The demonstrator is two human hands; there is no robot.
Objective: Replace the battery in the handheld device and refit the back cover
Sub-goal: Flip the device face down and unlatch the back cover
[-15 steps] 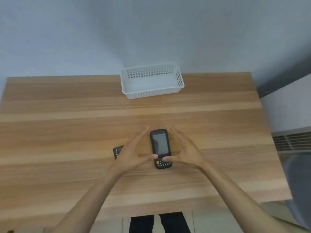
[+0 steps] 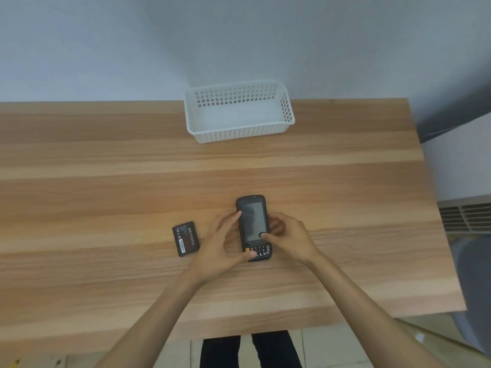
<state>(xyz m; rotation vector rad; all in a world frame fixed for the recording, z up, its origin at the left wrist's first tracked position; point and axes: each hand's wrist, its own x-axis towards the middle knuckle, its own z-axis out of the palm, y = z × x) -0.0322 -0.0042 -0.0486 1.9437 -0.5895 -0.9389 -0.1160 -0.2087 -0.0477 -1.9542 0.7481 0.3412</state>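
Head view: the handheld device (image 2: 253, 227) lies screen-up at the counter (image 2: 106, 181) centre, keypad toward the person. The left hand (image 2: 221, 244) pinches its left edge, thumb at the keypad corner; the right hand (image 2: 288, 239) cups the right edge, thumb on the screen. Both grips are closed on it. The battery (image 2: 186, 238) lies apart at nine o'clock, a white basket (image 2: 239, 132) at twelve. The device looks rigid, fairly light, with smooth glass: best held by its long edges

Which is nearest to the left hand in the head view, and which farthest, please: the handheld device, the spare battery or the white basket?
1. Handheld device, held in the left hand.
2. Spare battery, on the table to its left.
3. White basket, at the table's far edge.
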